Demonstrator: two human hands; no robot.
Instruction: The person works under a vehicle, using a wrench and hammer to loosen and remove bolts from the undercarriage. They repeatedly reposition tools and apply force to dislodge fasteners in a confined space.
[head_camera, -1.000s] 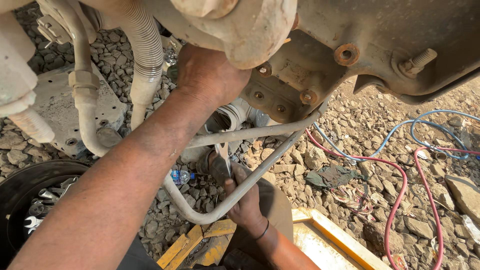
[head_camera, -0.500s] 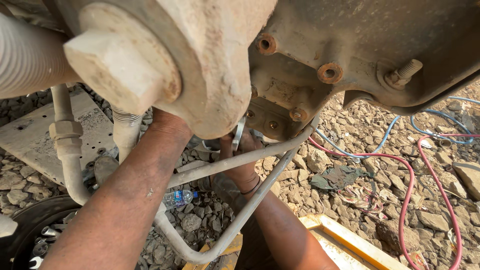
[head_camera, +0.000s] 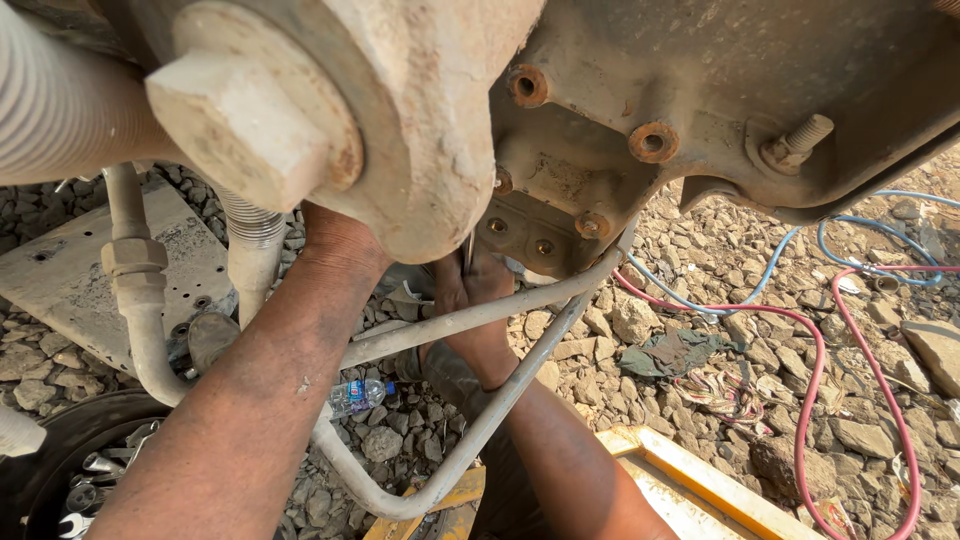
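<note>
1. Left hand (head_camera: 335, 240) reached up behind the dusty hub (head_camera: 400, 120); fingers hidden, grip could not be told.
2. Right hand (head_camera: 478, 300) rose between the bent metal pipes (head_camera: 470, 315), fingers touching the rusty bracket (head_camera: 545, 215); clench unclear.
3. Red hose (head_camera: 800, 330) lay on gravel, right.

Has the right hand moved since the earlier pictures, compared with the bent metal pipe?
Yes. The right hand was below the pipe's upper bar earlier. Now it reaches up past that bar, toward the bolted bracket.
</note>
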